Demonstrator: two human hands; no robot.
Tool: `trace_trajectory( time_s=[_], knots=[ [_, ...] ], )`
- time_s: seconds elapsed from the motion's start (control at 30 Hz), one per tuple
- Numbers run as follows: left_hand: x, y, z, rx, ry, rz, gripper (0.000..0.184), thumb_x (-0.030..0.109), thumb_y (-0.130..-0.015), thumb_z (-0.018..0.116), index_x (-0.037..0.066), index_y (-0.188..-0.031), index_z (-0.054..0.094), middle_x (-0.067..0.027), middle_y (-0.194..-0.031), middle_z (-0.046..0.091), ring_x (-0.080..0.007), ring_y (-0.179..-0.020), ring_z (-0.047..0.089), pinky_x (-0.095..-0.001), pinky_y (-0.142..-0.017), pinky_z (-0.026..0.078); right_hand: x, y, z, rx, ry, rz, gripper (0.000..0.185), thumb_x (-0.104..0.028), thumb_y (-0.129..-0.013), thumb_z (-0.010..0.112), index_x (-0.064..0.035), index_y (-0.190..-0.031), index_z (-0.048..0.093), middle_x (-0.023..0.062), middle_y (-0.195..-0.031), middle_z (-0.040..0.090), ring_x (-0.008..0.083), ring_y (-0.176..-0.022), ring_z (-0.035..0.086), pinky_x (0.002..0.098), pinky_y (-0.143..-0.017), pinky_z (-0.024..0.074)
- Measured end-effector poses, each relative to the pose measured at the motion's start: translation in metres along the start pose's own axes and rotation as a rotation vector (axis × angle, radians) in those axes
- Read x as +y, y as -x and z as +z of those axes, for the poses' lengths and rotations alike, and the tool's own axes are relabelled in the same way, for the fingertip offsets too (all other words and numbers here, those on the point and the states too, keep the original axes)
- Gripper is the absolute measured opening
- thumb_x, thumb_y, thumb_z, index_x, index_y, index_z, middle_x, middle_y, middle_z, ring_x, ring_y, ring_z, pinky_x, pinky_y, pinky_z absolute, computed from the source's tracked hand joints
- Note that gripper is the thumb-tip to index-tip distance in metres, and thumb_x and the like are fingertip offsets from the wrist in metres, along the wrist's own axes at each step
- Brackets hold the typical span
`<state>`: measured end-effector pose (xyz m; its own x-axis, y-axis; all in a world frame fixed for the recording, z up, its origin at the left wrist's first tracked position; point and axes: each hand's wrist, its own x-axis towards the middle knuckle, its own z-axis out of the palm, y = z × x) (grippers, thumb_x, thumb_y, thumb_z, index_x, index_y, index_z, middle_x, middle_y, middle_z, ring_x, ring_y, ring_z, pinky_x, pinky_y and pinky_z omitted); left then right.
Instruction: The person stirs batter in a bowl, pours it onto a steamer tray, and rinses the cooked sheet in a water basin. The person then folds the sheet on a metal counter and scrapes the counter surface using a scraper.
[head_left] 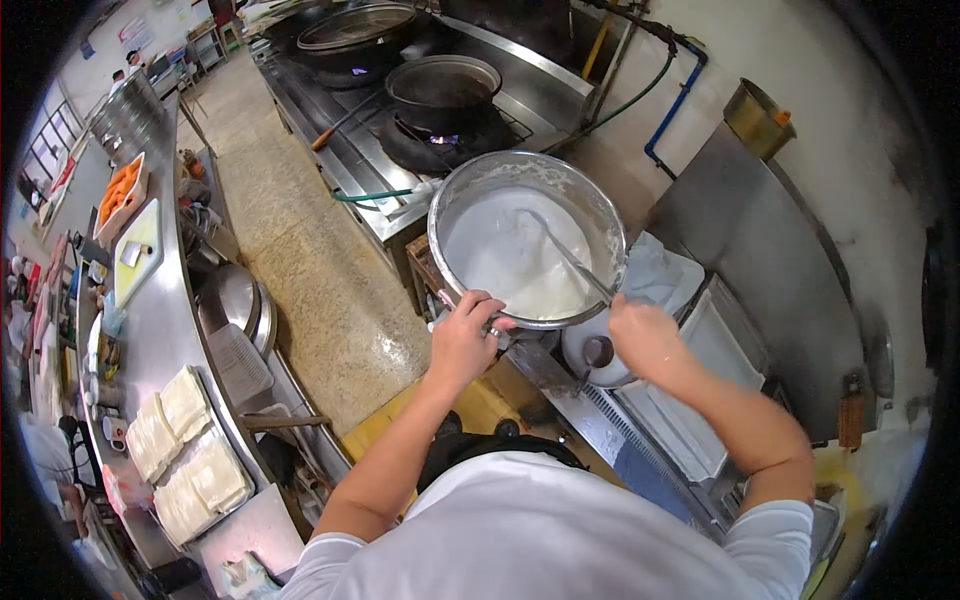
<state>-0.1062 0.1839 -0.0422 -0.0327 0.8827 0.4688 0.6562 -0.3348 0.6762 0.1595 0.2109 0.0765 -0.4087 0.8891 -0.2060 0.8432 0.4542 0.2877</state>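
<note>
A big metal bowl (440,225) holds a white, milky liquid (490,245) with a thick, swirled surface. My left hand (466,335) is closed on the bowl's near-left rim, its fingers over the edge. My right hand (645,340) is wrapped round the end of a long metal utensil (570,258) at the right rim. The utensil slants down into the liquid, which hides its head, so I cannot tell its exact kind. Just below the bowl, a small metal ladle (597,351) rests over a white round container (610,375).
Beyond the bowl, a black pot (443,88) sits over a lit burner on the steel stove (375,150). A green hose (372,195) ends near the bowl. White trays (680,440) lie at right. Stacked pale sheets (205,480) lie on the left steel counter (185,330).
</note>
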Motion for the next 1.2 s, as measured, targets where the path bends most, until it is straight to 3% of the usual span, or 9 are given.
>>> trace_trajectory(
  time_s=[0.27, 0.4, 0.6, 0.63, 0.77, 0.9, 1.0, 1.13, 1.2],
  knots=[
    [0.009, -0.001, -0.005, 0.002, 0.004, -0.024, 0.024, 0.008, -0.079, 0.078, 0.011, -0.102, 0.072, -0.0063, -0.107, 0.068, -0.0309, -0.091, 0.07, -0.0405, -0.072, 0.057, 0.036, -0.031, -0.108, -0.51, -0.166, -0.117, 0.026, -0.01, -0.082, 0.057, 0.0105, -0.088, 0.072, 0.0317, -0.091, 0.071, 0.0459, -0.084, 0.072, 0.0498, -0.075, 0.0572],
    [0.008, 0.0, -0.004, 0.005, -0.003, -0.018, 0.023, 0.009, -0.08, 0.078, 0.011, -0.102, 0.073, -0.0057, -0.108, 0.068, -0.0313, -0.09, 0.07, -0.0407, -0.072, 0.057, 0.038, -0.031, -0.077, -0.408, -0.383, -0.124, 0.034, -0.02, -0.086, 0.059, 0.0117, -0.089, 0.072, 0.032, -0.085, 0.07, 0.0432, -0.083, 0.072, 0.0507, -0.078, 0.0557],
    [0.008, 0.0, -0.001, 0.0, -0.039, -0.013, 0.021, 0.016, -0.084, 0.077, 0.013, -0.104, 0.072, -0.005, -0.11, 0.067, -0.0312, -0.091, 0.07, -0.0416, -0.074, 0.057, 0.028, -0.009, -0.031, -0.208, -0.922, 0.003, 0.028, -0.018, -0.09, 0.058, 0.0076, -0.094, 0.07, 0.0298, -0.081, 0.069, 0.0366, -0.072, 0.069, 0.0475, -0.072, 0.053],
    [0.007, 0.0, 0.0, 0.001, -0.041, -0.011, 0.021, 0.017, -0.084, 0.077, 0.013, -0.104, 0.073, -0.0052, -0.11, 0.067, -0.0313, -0.091, 0.07, -0.0414, -0.074, 0.057, 0.029, -0.006, -0.023, -0.248, -0.999, 0.1, 0.027, -0.018, -0.092, 0.058, 0.0064, -0.093, 0.07, 0.0225, -0.076, 0.069, 0.0289, -0.067, 0.065, 0.0436, -0.068, 0.0507],
    [0.014, 0.001, 0.003, 0.006, -0.039, -0.06, 0.021, 0.023, -0.086, 0.078, 0.012, -0.103, 0.073, -0.0052, -0.111, 0.067, -0.0317, -0.091, 0.07, -0.0409, -0.074, 0.056, 0.027, 0.017, -0.006, -0.2, -1.225, 0.27, 0.03, -0.022, -0.096, 0.058, 0.0042, -0.088, 0.069, 0.008, -0.068, 0.065, 0.0167, -0.063, 0.058, 0.0363, -0.062, 0.0461],
    [0.014, 0.001, 0.006, 0.007, -0.046, -0.05, 0.021, 0.018, -0.086, 0.08, 0.009, -0.102, 0.072, -0.0077, -0.111, 0.068, -0.0296, -0.084, 0.069, -0.0383, -0.069, 0.054, 0.027, 0.037, 0.021, -0.09, -1.355, 0.296, 0.027, -0.019, -0.099, 0.056, 0.0016, -0.087, 0.068, 0.003, -0.066, 0.06, 0.0135, -0.062, 0.055, 0.0341, -0.059, 0.0432],
    [0.022, -0.001, 0.005, -0.023, -0.026, -0.11, 0.023, 0.02, -0.086, 0.08, 0.008, -0.104, 0.072, -0.0084, -0.111, 0.068, -0.0262, -0.081, 0.068, -0.037, -0.067, 0.053, 0.021, 0.055, 0.039, 0.035, -1.506, 0.252, 0.027, -0.018, -0.102, 0.054, -0.0048, -0.079, 0.061, -0.004, -0.067, 0.052, 0.0061, -0.058, 0.043, 0.0278, -0.051, 0.0339],
    [0.019, -0.002, 0.008, -0.028, 0.001, -0.135, 0.026, 0.017, -0.085, 0.082, 0.007, -0.107, 0.073, -0.0101, -0.111, 0.068, -0.0221, -0.078, 0.068, -0.0339, -0.065, 0.054, 0.015, 0.08, 0.044, 0.149, -1.528, 0.257, 0.02, -0.016, -0.103, 0.054, -0.0021, -0.094, 0.066, -0.0045, -0.07, 0.052, 0.0059, -0.063, 0.046, 0.0263, -0.057, 0.0378],
    [0.029, -0.005, 0.014, -0.053, 0.005, -0.159, 0.029, 0.016, -0.083, 0.082, 0.007, -0.109, 0.073, -0.011, -0.113, 0.068, -0.0226, -0.08, 0.068, -0.0332, -0.066, 0.055, 0.015, 0.091, 0.065, 0.223, -1.561, 0.252, 0.02, -0.013, -0.101, 0.056, 0.0, -0.111, 0.067, -0.0047, -0.073, 0.052, 0.0052, -0.067, 0.048, 0.0252, -0.06, 0.0401]
  ],
)
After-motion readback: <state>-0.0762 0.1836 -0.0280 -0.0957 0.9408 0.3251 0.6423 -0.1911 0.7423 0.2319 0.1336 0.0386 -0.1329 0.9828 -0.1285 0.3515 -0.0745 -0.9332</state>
